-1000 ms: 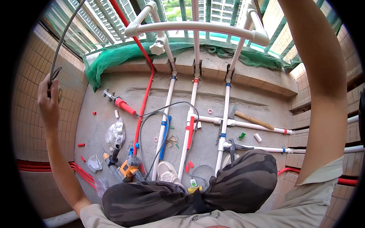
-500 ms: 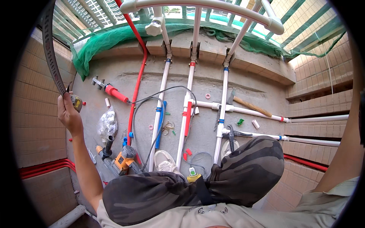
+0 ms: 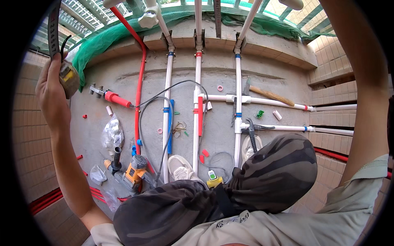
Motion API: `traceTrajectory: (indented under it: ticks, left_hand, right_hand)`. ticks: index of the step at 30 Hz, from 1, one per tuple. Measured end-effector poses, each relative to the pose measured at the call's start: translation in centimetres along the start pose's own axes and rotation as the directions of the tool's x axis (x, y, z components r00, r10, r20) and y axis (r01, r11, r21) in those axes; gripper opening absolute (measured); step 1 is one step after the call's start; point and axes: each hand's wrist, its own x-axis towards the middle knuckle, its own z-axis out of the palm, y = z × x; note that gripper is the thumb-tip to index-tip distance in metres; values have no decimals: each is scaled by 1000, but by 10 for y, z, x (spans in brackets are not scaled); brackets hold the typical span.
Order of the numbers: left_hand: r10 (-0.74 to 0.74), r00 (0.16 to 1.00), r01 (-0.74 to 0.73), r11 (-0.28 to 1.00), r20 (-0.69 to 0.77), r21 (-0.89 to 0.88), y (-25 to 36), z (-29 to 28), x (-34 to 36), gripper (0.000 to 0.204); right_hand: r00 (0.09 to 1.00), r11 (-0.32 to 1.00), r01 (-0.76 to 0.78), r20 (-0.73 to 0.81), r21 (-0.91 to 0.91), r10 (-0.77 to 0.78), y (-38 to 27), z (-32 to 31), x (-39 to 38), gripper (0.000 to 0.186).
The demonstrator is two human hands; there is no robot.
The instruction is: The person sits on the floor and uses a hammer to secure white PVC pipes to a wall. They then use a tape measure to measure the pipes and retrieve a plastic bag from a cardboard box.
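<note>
At the upper left, my left hand (image 3: 48, 88) is raised and closed around a tape measure (image 3: 69, 78) with a worn, yellow-marked case. Its dark blade (image 3: 53, 33) runs upward past the top of the view. My right forearm (image 3: 356, 45) reaches up along the right side, and its hand is out of view. A dark, marked strip (image 3: 218, 20) hangs at the top centre; what it belongs to cannot be made out. Below my hands, white pipes (image 3: 197, 143) with red and blue bands lie across the concrete floor, joined by fittings.
A red-handled pipe welding tool (image 3: 118, 99), an orange drill (image 3: 135, 171), a plastic bag of fittings (image 3: 113, 133) and a red pipe (image 3: 140, 90) lie left. A wooden-handled hammer (image 3: 271, 95) and black-handled tool (image 3: 252, 131) lie right. Green netting (image 3: 98, 51) lines the railing.
My left hand and the tape measure have moved up and left in view. More of my raised right arm shows. The white overhead pipe has mostly left view, and the dark strip has appeared.
</note>
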Motion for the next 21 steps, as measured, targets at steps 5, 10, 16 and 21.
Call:
traceTrajectory:
  ticks: [5,10,16,21]
  left_hand:
    - [433,881,-472,826,188,309,22,-9,60,40]
    - [361,904,-420,844,228,332,50,-1,62,41]
    - [143,969,-170,978,203,123,59,37,65,40]
    - [99,988,-98,995,118,-12,61,53,62,36]
  right_hand:
    - [979,988,-100,191,120,76,39,21,30,38]
    - [944,975,-193,292,115,152,65,44,35,43]
    - [993,952,-115,49,284,105,62,30,33,38]
    - [989,988,-83,-114,131,99,33,21,25,30]
